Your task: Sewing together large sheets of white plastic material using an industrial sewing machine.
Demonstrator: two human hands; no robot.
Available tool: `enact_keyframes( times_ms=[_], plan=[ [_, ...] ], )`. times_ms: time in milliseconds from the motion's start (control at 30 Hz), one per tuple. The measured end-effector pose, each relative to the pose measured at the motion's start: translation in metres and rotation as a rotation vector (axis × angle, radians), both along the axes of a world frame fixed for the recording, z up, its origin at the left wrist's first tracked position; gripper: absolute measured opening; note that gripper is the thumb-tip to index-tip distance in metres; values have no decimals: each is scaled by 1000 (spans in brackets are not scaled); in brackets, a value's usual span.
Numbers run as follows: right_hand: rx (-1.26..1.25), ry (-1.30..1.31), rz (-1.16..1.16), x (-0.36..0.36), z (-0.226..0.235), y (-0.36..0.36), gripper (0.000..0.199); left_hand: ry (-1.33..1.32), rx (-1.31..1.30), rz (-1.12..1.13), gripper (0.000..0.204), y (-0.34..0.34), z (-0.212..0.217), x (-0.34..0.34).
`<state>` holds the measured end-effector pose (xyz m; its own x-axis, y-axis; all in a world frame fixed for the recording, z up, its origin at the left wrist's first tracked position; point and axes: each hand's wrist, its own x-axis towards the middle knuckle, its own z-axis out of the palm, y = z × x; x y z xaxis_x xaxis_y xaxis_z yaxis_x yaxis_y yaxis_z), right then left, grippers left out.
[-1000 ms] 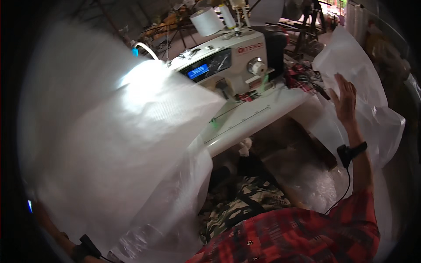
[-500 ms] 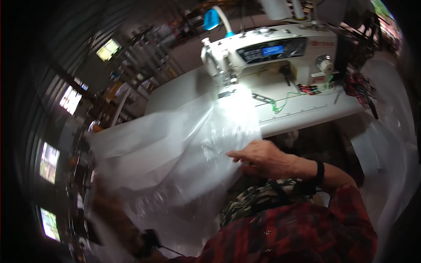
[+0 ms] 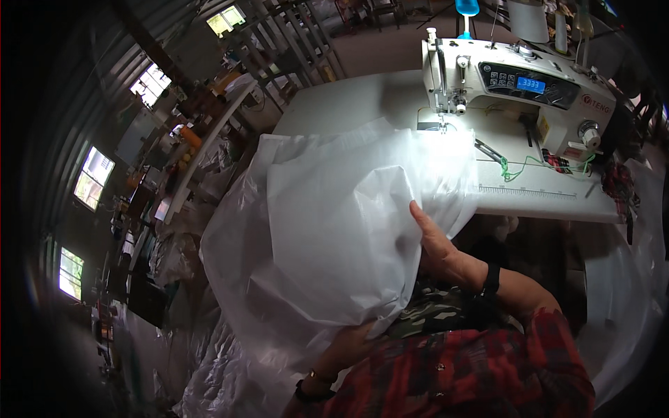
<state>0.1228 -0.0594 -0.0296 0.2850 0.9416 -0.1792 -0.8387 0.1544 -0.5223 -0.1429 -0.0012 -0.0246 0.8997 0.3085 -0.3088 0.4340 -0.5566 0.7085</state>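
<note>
A large translucent white plastic sheet [image 3: 334,230] spreads from the sewing machine [image 3: 516,76] down toward my lap. Its far right end lies under the bright lamp light beside the needle area. My right hand [image 3: 440,251] grips the sheet's right side, thumb on top and pointing up, the other fingers mostly hidden behind the plastic. Close to my body, my left hand [image 3: 352,343] holds the near edge of the sheet, where it bunches into a fold; its fingers are partly covered.
The pale machine table [image 3: 341,104] carries a ruler strip [image 3: 529,192] and a tangle of green thread [image 3: 512,169]. More clear plastic [image 3: 216,362] heaps at the lower left. Translucent sheeting [image 3: 627,279] hangs on the right. A cluttered bench [image 3: 209,146] stands far left.
My left hand has come from the far left in toward my lap. The sheet now folds over and bulges in front of me. The right hand has turned thumb-up; the view has shifted left.
</note>
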Motion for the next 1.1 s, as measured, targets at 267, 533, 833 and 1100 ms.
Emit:
enact_keyframes(
  times_ms=[267,533,833,1100],
  plan=[
    [-92,-612,-565,29,28,-41,52,-550,-448,157,29,92,117,-48],
    [120,-518,-511,41,24,-97,64,-330,489,310,36,244,31,52],
    [235,-13,-539,60,9,-108,52,-444,-183,403,39,226,25,145],
    [-6,-734,-734,58,36,-66,23,-1120,880,728,46,205,165,5]
  ],
)
